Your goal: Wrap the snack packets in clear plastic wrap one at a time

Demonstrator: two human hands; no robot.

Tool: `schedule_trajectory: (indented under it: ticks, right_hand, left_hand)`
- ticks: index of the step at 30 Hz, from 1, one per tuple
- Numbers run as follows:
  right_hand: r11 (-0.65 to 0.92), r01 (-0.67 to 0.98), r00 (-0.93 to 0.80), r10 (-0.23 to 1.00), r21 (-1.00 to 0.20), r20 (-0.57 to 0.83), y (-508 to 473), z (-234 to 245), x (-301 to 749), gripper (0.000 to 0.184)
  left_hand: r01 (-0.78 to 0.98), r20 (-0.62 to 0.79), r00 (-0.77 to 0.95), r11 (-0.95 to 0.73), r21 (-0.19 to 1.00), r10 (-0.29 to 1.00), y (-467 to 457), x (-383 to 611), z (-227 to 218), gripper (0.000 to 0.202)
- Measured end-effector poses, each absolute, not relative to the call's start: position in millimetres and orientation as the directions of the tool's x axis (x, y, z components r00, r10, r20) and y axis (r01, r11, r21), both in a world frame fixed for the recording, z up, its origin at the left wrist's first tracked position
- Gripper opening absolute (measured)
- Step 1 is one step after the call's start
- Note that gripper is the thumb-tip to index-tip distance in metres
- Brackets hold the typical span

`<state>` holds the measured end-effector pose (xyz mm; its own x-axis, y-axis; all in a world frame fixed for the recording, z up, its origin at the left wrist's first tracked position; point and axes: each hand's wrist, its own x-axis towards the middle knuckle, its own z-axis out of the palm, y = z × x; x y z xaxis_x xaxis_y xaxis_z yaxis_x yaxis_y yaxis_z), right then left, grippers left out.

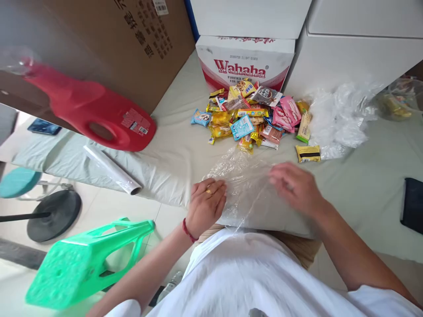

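Observation:
A thin clear plastic film (243,193), crinkled and see-through, stretches between my two hands at the front edge of the cloth-covered surface. My left hand (208,204), with a ring and a red bracelet, is closed on the film's left side. My right hand (295,187) is slightly blurred, its thumb and fingers pinched on the film's right side. Just beyond the film lies a heap of small wrapped snacks (243,127) in yellow, pink, blue and brown packets. One yellow packet (308,153) lies apart at the right of the heap.
A white Wahaha carton (244,57) stands behind the snacks. Crumpled clear plastic (343,119) lies at the right. On the left are a red jug (99,110), a large brown carton (99,39) and a roll of film (112,169). A green stool (89,259) is on the floor.

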<state>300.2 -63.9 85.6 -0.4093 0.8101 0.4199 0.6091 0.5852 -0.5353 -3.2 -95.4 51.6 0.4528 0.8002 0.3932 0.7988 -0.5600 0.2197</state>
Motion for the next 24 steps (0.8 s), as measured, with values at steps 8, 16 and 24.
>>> schedule_trajectory:
  ticks: [8, 16, 24]
  right_hand:
    - [0.669, 0.564, -0.738, 0.671, -0.483, 0.068, -169.4, 26.3, 312.5, 0.035]
    - [0.415, 0.669, -0.451, 0.886, -0.617, 0.106, -143.5, 42.9, 348.2, 0.030]
    - [0.474, 0.767, -0.513, 0.858, -0.433, 0.031, -68.8, 16.8, 318.6, 0.038]
  left_hand:
    - [0.738, 0.012, 0.645, -0.626, 0.253, 0.764, -18.9, 4.3, 8.0, 0.056]
    - [0.928, 0.024, 0.244, -0.240, 0.284, 0.970, -57.2, -13.7, 5.0, 0.065]
    - [0.921, -0.004, 0.330, -0.322, 0.219, 0.944, -28.7, -30.2, 12.1, 0.057]
